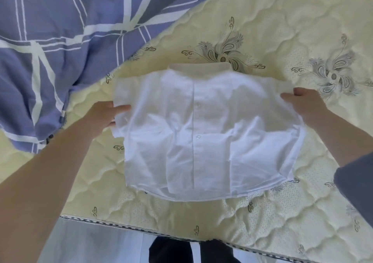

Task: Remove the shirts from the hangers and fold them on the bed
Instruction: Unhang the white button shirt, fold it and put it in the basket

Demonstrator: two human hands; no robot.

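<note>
A white button-up shirt [203,133] lies folded into a rough rectangle on the cream quilted mattress [262,212], collar pointing away from me and button placket facing up. My left hand [107,114] grips the shirt's left edge near the shoulder, thumb on top of the cloth. My right hand [302,103] grips the right edge at the same height. The upper part of the shirt is blurred. No hanger is in view.
A blue duvet with white stripes [50,50] is bunched over the left and far part of the bed. The mattress's front edge [141,229] runs just below the shirt, with the floor and my dark trousers [173,250] beneath it.
</note>
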